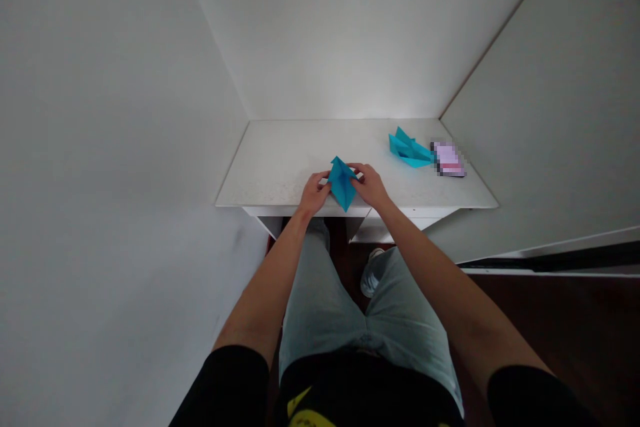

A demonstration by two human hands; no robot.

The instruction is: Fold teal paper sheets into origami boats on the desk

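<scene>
A folded sheet of blue origami paper [343, 185] is held between my two hands over the front part of the white desk. Its outline is roughly a diamond, with a point toward me and creases down the middle. My left hand [315, 191] pinches its left corner between thumb and fingers. On the other side, my right hand [369, 184] grips the right edge, thumb on the near face and fingers behind. Farther right on the desk lies a second blue folded paper piece [411, 149], shaped somewhat like a boat.
The white desk [280, 160] stands against the back wall, with walls close on its left and right. Near its right end a phone-like object [450, 159], blurred by pixelation, touches or nearly touches the boat-like paper. My legs are below the front edge, beside a drawer unit [373, 230].
</scene>
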